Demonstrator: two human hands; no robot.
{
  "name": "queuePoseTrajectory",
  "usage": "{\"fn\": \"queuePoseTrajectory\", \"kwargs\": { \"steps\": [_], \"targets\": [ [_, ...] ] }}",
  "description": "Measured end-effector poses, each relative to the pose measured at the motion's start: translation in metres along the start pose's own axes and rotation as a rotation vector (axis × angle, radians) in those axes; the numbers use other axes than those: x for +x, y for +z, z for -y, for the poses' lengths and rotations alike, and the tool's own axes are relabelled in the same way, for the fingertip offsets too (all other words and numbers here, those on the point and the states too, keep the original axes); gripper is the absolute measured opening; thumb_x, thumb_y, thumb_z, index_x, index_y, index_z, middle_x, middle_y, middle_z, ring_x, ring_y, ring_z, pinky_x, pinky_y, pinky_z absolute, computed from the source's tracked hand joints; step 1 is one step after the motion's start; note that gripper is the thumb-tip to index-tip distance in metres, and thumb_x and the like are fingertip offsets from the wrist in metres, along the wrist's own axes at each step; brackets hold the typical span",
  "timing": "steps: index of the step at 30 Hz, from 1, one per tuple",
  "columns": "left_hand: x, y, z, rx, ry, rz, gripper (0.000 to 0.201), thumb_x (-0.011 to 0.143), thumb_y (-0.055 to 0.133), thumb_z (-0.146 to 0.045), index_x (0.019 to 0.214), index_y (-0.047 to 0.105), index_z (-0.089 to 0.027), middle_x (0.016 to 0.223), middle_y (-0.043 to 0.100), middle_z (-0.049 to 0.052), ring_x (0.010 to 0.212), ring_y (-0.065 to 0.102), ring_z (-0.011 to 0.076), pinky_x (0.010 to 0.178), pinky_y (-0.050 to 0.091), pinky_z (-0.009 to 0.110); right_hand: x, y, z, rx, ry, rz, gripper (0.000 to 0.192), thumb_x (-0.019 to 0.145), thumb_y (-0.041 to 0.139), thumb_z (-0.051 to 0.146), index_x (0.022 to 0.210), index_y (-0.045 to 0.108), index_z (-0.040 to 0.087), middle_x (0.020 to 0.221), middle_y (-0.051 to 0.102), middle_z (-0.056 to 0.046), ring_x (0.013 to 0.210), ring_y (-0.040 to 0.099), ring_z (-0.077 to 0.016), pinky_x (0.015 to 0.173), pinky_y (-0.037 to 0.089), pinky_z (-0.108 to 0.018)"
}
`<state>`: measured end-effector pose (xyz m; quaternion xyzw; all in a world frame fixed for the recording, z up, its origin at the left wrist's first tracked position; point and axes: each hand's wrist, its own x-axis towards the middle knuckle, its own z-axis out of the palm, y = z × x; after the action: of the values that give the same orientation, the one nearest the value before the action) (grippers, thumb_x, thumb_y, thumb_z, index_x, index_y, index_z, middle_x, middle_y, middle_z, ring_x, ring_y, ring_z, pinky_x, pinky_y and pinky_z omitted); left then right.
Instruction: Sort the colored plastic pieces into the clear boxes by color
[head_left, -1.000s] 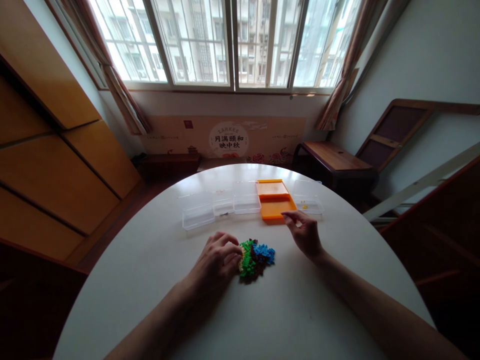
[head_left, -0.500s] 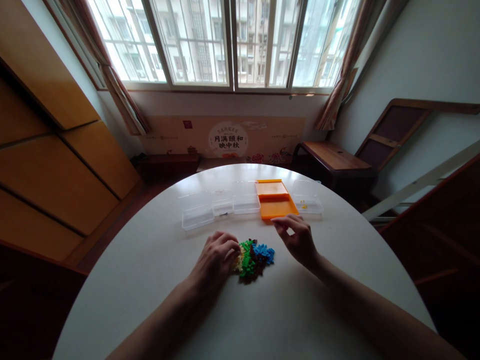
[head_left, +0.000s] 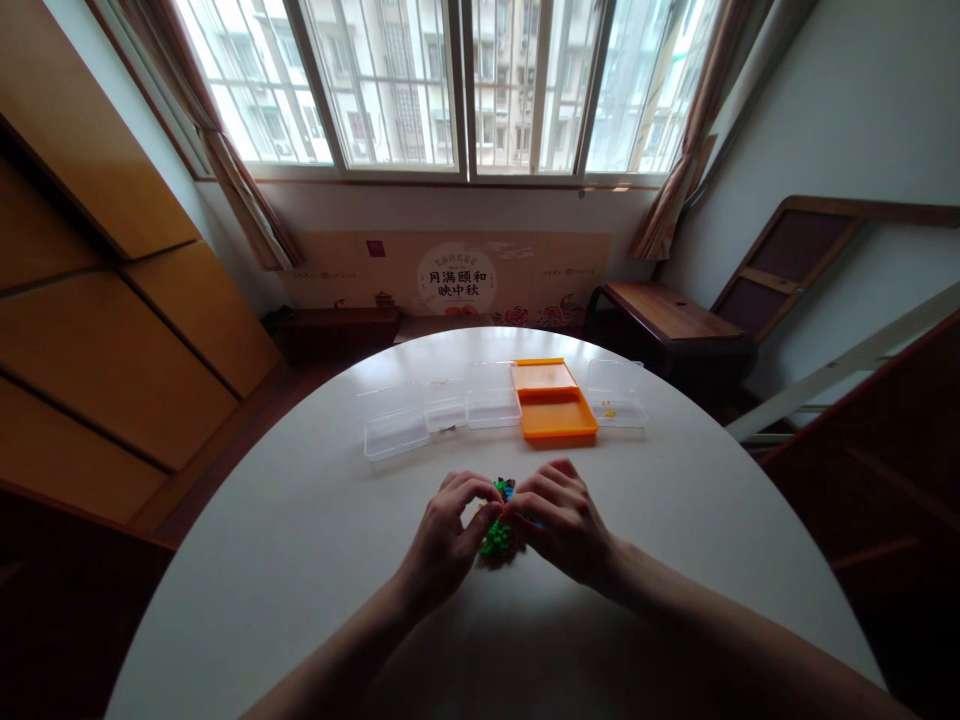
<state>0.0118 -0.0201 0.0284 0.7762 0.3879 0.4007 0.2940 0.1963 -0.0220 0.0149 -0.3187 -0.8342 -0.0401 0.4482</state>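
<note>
The pile of small bricks (head_left: pixel 496 522) lies at the frame's centre on the white table (head_left: pixel 315 560), mostly hidden beneath both hands. The left hand (head_left: pixel 448 535) and right hand (head_left: pixel 559 518) meet over it, fingers curled onto the pieces, seemingly to steady and pick; whether any brick is pinched I cannot tell. Clear boxes (head_left: pixel 397 425) and an orange tray (head_left: pixel 553 410) sit above, within reach.
</note>
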Motion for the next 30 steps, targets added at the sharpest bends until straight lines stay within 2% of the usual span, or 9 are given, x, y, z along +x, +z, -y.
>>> {"fn": "queuePoseTrajectory", "kwargs": {
  "steps": [12, 16, 20, 26, 30],
  "targets": [
    [0.0, 0.0, 0.003, 0.044, -0.019, -0.036, 0.021, 0.09, 0.052, -0.03, 0.078, 0.064, -0.019, 0.083, 0.064, 0.004, 0.083, 0.058, 0.0176, 0.077, 0.046, 0.031, -0.001, 0.0, -0.001, -0.02, 0.017, -0.011, 0.013, 0.088, 0.059, 0.022, 0.075, 0.062, 0.022, 0.066, 0.063, 0.002, 0.064, 0.051, -0.0121, 0.07, 0.034, -0.031],
    [0.0, -0.006, 0.01, 0.113, -0.003, -0.06, 0.017, 0.089, 0.054, -0.028, 0.08, 0.065, -0.019, 0.084, 0.064, 0.004, 0.085, 0.058, 0.0177, 0.078, 0.047, 0.03, -0.002, 0.0, -0.012, -0.025, 0.047, -0.039, 0.013, 0.087, 0.06, 0.022, 0.074, 0.063, 0.022, 0.067, 0.065, 0.001, 0.064, 0.052, -0.0125, 0.071, 0.036, -0.031],
    [0.001, -0.013, 0.019, 0.199, 0.025, -0.091, 0.014, 0.088, 0.056, -0.025, 0.081, 0.065, -0.019, 0.084, 0.064, 0.004, 0.086, 0.057, 0.0183, 0.079, 0.046, 0.031, -0.006, -0.01, -0.047, -0.096, 0.159, -0.105, 0.012, 0.085, 0.062, 0.023, 0.074, 0.065, 0.021, 0.07, 0.066, 0.0, 0.067, 0.057, -0.0142, 0.073, 0.039, -0.031],
    [0.001, -0.016, 0.027, 0.252, 0.04, -0.103, 0.012, 0.087, 0.056, -0.024, 0.082, 0.065, -0.019, 0.085, 0.064, 0.004, 0.088, 0.055, 0.0191, 0.081, 0.045, 0.034, -0.024, -0.036, -0.12, -0.327, 0.543, -0.323, 0.021, 0.083, 0.061, 0.035, 0.075, 0.069, 0.017, 0.071, 0.068, -0.002, 0.059, 0.057, -0.0151, 0.071, 0.042, -0.032],
    [0.001, -0.014, 0.031, 0.27, 0.06, -0.096, 0.011, 0.087, 0.057, -0.024, 0.082, 0.065, -0.019, 0.086, 0.064, 0.004, 0.088, 0.055, 0.0194, 0.082, 0.045, 0.034, -0.036, -0.045, -0.148, -0.338, 0.71, -0.364, 0.027, 0.082, 0.058, 0.039, 0.081, 0.071, 0.015, 0.074, 0.069, -0.006, 0.057, 0.056, -0.0161, 0.064, 0.045, -0.031]
  ]
}}
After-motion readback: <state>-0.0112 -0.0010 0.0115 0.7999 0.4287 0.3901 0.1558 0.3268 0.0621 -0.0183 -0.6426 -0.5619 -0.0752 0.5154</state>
